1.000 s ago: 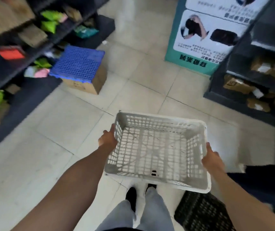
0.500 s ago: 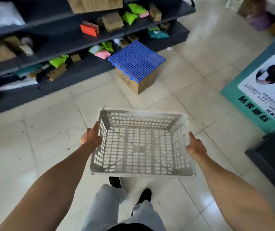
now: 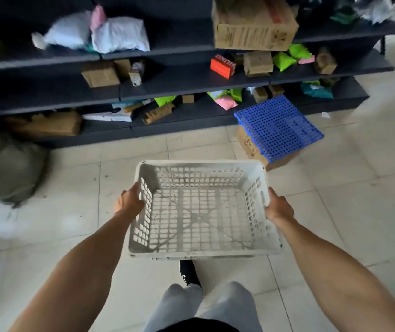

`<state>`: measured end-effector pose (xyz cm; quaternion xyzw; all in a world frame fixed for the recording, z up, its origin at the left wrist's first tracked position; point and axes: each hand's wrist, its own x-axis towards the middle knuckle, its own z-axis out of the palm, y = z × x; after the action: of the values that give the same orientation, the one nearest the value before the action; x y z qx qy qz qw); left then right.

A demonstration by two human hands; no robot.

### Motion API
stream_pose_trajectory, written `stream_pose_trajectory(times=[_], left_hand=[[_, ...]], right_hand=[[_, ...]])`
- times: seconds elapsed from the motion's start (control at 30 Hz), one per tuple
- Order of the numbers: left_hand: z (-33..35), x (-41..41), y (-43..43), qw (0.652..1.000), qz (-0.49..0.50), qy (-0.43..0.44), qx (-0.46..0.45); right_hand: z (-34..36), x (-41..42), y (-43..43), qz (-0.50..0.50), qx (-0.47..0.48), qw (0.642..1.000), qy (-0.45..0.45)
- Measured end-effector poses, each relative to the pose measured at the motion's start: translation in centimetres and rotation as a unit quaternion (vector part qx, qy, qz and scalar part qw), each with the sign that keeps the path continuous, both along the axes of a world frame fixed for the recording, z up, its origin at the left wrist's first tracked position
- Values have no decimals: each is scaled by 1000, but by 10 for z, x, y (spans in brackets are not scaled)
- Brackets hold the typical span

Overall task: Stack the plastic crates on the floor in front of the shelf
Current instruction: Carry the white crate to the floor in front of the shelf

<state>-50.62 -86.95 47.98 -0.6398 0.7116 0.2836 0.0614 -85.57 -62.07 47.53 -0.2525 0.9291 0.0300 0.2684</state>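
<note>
A pale tiled floor (image 3: 335, 212) runs up to one dark shelf (image 3: 179, 82) crowded with boxes and coloured packets. One white crate (image 3: 201, 212) is held above the floor, left hand (image 3: 129, 202) and right hand (image 3: 279, 208) each closed on a side wall. One blue crate (image 3: 279, 127) lies on one cardboard box (image 3: 251, 147). Half a second ago the shelf was farther off, at an angle; now it faces the person squarely.

One white crate (image 3: 203, 212) between two hands (image 3: 129, 202) (image 3: 279, 208); one blue crate (image 3: 279, 128) beyond, atop one cardboard box (image 3: 249, 146).
</note>
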Motion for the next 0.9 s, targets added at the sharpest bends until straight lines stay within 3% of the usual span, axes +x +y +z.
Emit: stream_pose_trajectory(times=[0.33, 0.63, 0.9], left_hand=[[9, 31, -177, 996, 86, 0, -26], [-36, 3, -358, 992, 119, -39, 10], [-89, -15, -469, 987, 154, -38, 10]], right_hand=[[-14, -10, -239, 105, -21, 994, 13], [-76, -52, -444, 138, 6, 990, -22], [-115, -77, -568, 166, 11, 986, -24]])
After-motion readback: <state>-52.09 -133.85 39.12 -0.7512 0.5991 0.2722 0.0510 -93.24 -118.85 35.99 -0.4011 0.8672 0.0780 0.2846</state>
